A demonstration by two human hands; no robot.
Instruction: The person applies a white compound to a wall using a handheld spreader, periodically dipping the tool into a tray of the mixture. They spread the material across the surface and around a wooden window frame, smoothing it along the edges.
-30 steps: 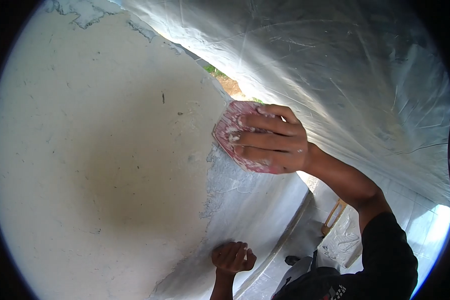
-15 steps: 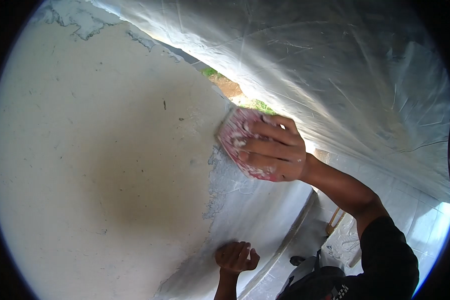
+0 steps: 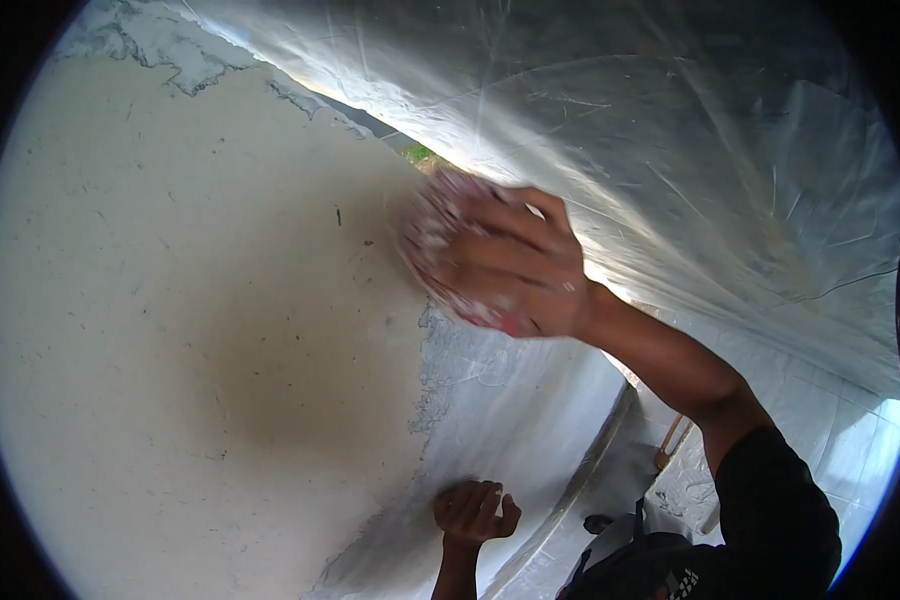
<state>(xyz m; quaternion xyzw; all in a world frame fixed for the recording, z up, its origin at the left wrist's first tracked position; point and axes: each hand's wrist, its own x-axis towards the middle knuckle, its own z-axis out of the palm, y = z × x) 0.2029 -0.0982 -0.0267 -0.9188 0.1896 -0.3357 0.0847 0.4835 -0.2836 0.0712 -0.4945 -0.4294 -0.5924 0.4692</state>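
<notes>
My right hand [image 3: 515, 260] is wrapped over a red pad [image 3: 435, 235] smeared with white paste, its shape blurred by motion. The pad lies against the pale wall [image 3: 300, 200], by the wall's upper right edge. White specks mark the fingers. Lower down, my left hand [image 3: 475, 510] is loosely curled beside the grey lower part of the surface, with nothing visible in it. Between the hands, a ragged border divides the smooth pale coat from a grey patch [image 3: 470, 370].
Translucent plastic sheeting [image 3: 650, 130] hangs along the upper right. A tiled floor [image 3: 790, 400] shows at the right, near a paste-smeared board [image 3: 685, 485]. Grey patches with ragged edges mark the wall's top left. A bit of grass [image 3: 417, 153] shows through a gap.
My right hand and the red pad have moved up and left across the wall. My left hand has barely moved.
</notes>
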